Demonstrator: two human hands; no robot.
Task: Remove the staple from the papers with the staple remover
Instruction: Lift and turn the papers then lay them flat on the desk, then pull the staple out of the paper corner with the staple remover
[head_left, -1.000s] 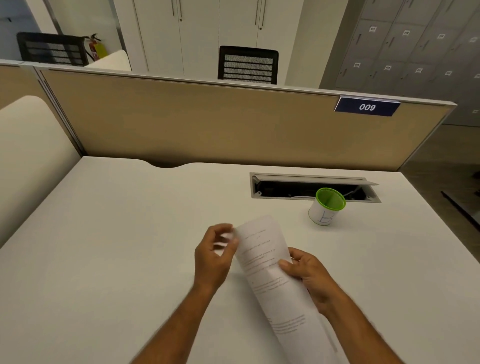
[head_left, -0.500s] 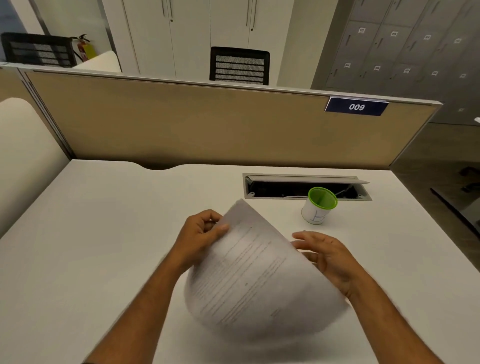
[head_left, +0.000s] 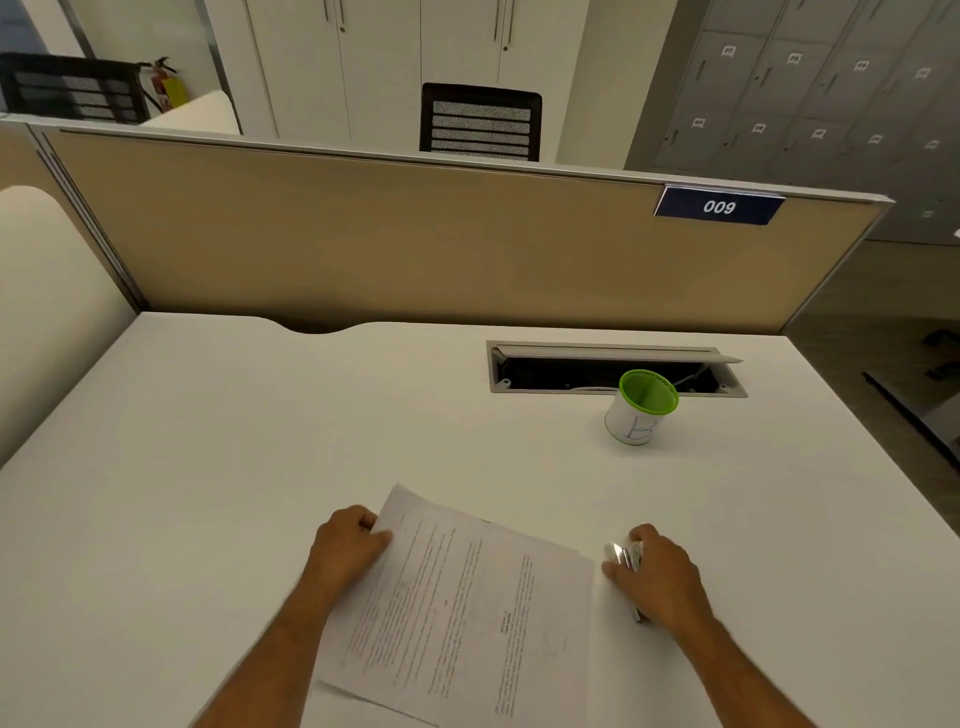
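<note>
The stapled papers (head_left: 467, 613) lie flat on the white desk (head_left: 249, 441), printed side up and turned at an angle. My left hand (head_left: 348, 551) grips their far left corner, thumb on top of the sheet. Just off the papers' right edge, my right hand (head_left: 662, 579) rests on the desk with its fingers curled around a shiny metal staple remover (head_left: 623, 555); most of the tool is hidden under the hand. I cannot make out the staple.
A white cup with a green rim (head_left: 641, 410) stands at the back right, in front of an open cable tray (head_left: 561, 371) set into the desk. A tan partition (head_left: 415, 234) closes off the far edge. The desk's right edge drops to the floor.
The papers were held curled in the air and now lie flat on the desk. My right hand has let go of them and moved right onto the staple remover.
</note>
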